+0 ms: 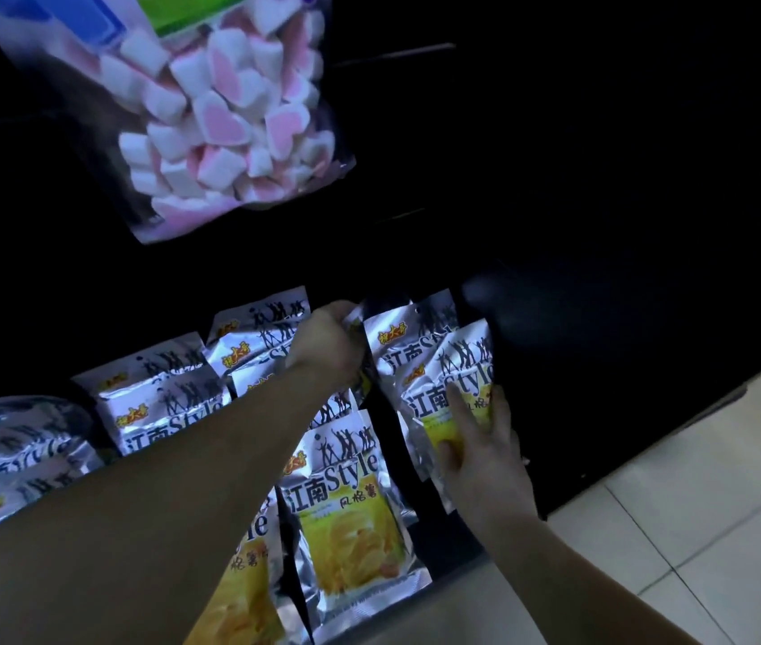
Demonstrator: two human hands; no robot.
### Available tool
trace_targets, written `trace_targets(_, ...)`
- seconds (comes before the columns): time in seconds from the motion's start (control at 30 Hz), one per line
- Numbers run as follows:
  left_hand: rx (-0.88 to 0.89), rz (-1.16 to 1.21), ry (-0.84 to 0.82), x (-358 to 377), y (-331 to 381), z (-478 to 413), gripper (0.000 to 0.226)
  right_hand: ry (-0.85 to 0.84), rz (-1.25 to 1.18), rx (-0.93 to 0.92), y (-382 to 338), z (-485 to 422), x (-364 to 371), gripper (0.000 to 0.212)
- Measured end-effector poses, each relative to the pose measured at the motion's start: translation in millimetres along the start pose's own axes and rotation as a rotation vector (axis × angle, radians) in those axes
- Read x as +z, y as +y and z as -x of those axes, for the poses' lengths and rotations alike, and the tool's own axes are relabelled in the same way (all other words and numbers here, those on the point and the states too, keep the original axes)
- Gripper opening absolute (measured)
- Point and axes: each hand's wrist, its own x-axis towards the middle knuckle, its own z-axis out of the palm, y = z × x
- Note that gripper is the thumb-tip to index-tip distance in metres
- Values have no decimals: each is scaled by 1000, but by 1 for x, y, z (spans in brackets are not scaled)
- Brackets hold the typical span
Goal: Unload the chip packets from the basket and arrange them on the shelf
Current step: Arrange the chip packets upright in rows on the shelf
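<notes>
Head view: a dark shelf [602,365] is seen from above, with silver and yellow chip packets [346,500] stood in overlapping rows along its lower level. The left hand [330,346] is reached deep between the rows, and its fingers are closed on the top edge of a packet behind; which packet is gripped cannot be told. The right hand [481,444] is laid flat against the front of the rightmost packet [455,379], fingers spread fairly wide and pressed on its yellow panel, thumb at the lower edge. That packet stands tilted, leaning on the packet behind it. A clear bag of pink and white heart-shaped marshmallows [225,118] hangs above the rows. Pale floor tiles [695,505] are seen at right. The basket is out of frame.
</notes>
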Motion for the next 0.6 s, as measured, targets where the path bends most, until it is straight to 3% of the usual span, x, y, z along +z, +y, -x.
trace_targets(0.17,-63,246,31,1,-6,-12,28,-26,8,16,-4,-10,-1,65)
trace_targets(0.33,-30,239,38,-2,0,-17,58,-32,-49,33,-4,-12,-1,63)
trace_targets(0.47,-8,173,69,-11,0,-14,49,-43,-75,52,-6,-16,0,64)
trace_targets(0.6,-59,97,200,-18,-5,-19,22,-76,-23,71,-13,-24,-1,65)
